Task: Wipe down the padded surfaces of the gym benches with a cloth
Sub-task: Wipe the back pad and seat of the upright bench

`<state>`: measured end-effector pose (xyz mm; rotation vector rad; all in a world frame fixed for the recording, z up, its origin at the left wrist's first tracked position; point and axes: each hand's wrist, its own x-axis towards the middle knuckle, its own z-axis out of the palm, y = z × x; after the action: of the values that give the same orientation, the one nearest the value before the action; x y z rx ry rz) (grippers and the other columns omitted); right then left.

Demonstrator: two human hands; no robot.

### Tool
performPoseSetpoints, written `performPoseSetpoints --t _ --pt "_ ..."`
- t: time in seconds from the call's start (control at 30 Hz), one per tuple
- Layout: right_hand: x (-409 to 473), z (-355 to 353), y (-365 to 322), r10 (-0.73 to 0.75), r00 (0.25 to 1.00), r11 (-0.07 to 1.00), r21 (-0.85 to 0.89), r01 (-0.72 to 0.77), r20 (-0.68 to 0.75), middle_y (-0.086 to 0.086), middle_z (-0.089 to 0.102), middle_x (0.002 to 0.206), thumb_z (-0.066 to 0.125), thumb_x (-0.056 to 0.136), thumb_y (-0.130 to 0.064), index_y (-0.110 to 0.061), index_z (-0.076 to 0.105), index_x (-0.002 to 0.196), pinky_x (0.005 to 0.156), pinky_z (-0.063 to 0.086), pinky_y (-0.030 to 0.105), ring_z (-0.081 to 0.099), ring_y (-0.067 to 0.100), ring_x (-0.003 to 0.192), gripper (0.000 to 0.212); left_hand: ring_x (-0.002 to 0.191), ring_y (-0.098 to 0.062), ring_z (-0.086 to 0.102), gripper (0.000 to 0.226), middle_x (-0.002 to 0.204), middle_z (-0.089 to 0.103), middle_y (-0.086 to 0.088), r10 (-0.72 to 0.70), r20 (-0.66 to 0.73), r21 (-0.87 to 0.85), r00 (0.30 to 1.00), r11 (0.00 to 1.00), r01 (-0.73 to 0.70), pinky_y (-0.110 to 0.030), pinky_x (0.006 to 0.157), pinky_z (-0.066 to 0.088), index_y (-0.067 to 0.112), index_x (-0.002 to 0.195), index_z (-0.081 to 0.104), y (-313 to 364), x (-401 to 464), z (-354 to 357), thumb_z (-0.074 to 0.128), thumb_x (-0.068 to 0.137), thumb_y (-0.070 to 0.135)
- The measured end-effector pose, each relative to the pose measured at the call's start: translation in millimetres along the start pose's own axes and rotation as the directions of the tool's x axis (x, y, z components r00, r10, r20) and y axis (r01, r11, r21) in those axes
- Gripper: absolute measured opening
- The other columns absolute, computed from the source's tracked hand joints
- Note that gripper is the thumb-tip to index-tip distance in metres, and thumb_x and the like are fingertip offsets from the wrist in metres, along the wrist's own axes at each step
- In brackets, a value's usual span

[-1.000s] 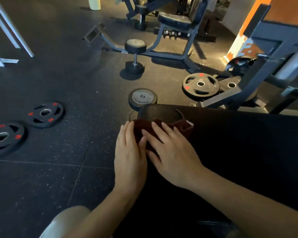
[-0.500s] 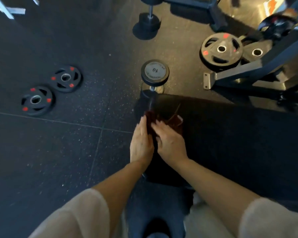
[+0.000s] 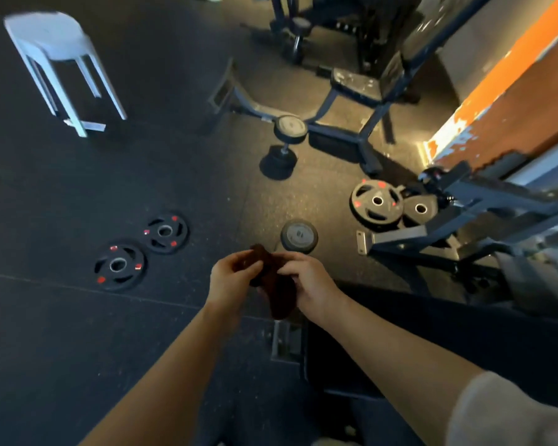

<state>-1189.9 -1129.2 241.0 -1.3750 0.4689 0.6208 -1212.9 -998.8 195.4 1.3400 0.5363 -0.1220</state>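
Note:
A dark red-brown cloth (image 3: 276, 292) hangs bunched in the air between both my hands. My left hand (image 3: 231, 281) grips its upper left part, and my right hand (image 3: 308, 281) pinches its right side. Both hands are lifted off the black padded bench (image 3: 448, 333), which lies low at the right and runs toward me. A second padded bench (image 3: 356, 83) with a grey frame stands farther back, its seat scuffed white.
A 10-marked dumbbell (image 3: 298, 236) stands upright just beyond my hands, another dumbbell (image 3: 285, 140) farther back. Two small weight plates (image 3: 142, 252) lie on the rubber floor at left, two larger plates (image 3: 390, 204) by a rack frame (image 3: 464, 226) at right. A white stool (image 3: 62, 66) stands far left.
Both hands were pressing the cloth flat on the bench end; they have since lifted it off the pad and hold it bunched in the air. The view has pulled back and up.

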Motion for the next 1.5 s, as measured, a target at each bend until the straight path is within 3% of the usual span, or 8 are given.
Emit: performPoseSetpoints --t 0.27,0.47,0.77,1.03,1.17,1.27,1.37,1.5 --pt "10.0 57.0 -108.2 -0.186 0.982 0.893 -0.41 0.184 0.035 0.012 0.071 0.104 0.065 0.082 0.003 -0.01 0.069 0.106 0.088 0.053 0.037 0.066 0.027 0.101 0.027 0.079 -0.01 0.066 0.032 0.081 0.071 0.003 0.323 0.023 0.053 0.946 0.945 -0.324 -0.016 0.068 0.052 0.023 0.083 0.069 127.0 23.9 -46.1 0.06 0.088 -0.008" --pt "61.1 102.2 -179.5 -0.364 0.923 0.811 -0.446 0.379 0.121 0.012 0.065 0.099 0.063 0.085 -0.002 -0.01 0.064 0.096 0.084 0.051 0.04 0.063 0.029 0.1 0.014 0.065 -0.001 0.063 0.023 0.065 0.067 0.01 0.413 0.014 0.181 0.91 0.894 -0.409 -0.018 0.065 0.049 0.019 0.071 0.067 212.2 91.2 -68.9 0.066 0.088 0.004" --pt "150.9 154.4 -321.0 -0.56 0.812 0.715 -0.4 0.574 0.165 0.013 0.065 0.086 0.059 0.089 0.005 -0.005 0.061 0.088 0.073 0.054 0.03 0.062 0.019 0.08 0.01 0.08 -0.024 0.061 0.019 0.081 0.064 -0.007 0.418 -0.115 0.258 0.901 0.889 -0.379 -0.047 0.078 0.053 0.022 0.078 0.059 336.9 243.2 -75.3 0.057 0.093 0.011" --pt "196.8 151.3 -432.2 -0.646 0.763 0.669 -0.487 0.561 -0.009 0.016 0.059 0.099 0.05 0.096 -0.006 -0.001 0.056 0.105 0.084 0.048 0.038 0.057 0.025 0.094 0.012 0.074 -0.02 0.062 0.012 0.084 0.062 -0.012 0.388 0.088 0.346 0.917 0.852 -0.393 -0.027 0.055 0.049 0.002 0.092 0.06 439.3 372.8 -24.5 0.05 0.093 0.009" --pt "212.8 135.9 -472.3 -0.577 0.814 0.763 -0.404 0.506 -0.069 0.012 0.064 0.089 0.055 0.097 -0.019 -0.002 0.065 0.092 0.082 0.054 0.033 0.067 0.024 0.088 0.02 0.097 -0.024 0.062 0.027 0.112 0.058 -0.015 0.247 0.26 0.171 0.934 0.94 -0.296 -0.038 0.08 0.058 0.006 0.119 0.049 473.9 424.6 21.4 0.054 0.093 0.007" --pt "245.9 114.6 -499.7 -0.642 0.738 0.726 -0.471 0.501 -0.206 0.008 0.069 0.094 0.062 0.092 -0.011 -0.007 0.068 0.096 0.083 0.057 0.03 0.069 0.019 0.091 0.008 0.099 -0.017 0.054 0.034 0.115 0.049 -0.003 0.233 0.401 0.105 0.886 0.949 -0.297 -0.03 0.074 0.051 0.024 0.123 0.047 491.4 449.5 67.1 0.051 0.096 0.004" --pt "287.8 93.7 -526.5 -0.656 0.729 0.667 -0.602 0.439 -0.196 -0.004 0.067 0.1 0.069 0.084 -0.006 -0.02 0.067 0.101 0.082 0.05 0.022 0.063 0.007 0.095 0.021 0.096 -0.017 0.052 0.032 0.111 0.048 0.0 0.196 0.501 0.085 0.843 0.958 -0.273 -0.029 0.07 0.047 0.031 0.119 0.054 502.9 479.5 113.0 0.049 0.097 0.008" --pt "361.0 55.1 -565.9 -0.61 0.761 0.704 -0.591 0.394 -0.22 -0.007 0.067 0.1 0.069 0.082 -0.009 -0.026 0.063 0.102 0.091 0.045 0.029 0.061 0.006 0.099 0.027 0.112 -0.027 0.057 0.036 0.126 0.056 -0.004 0.169 0.577 0.05 0.799 0.969 -0.241 -0.047 0.096 0.051 0.04 0.098 0.069 523.5 553.0 178.7 0.051 0.095 0.009"
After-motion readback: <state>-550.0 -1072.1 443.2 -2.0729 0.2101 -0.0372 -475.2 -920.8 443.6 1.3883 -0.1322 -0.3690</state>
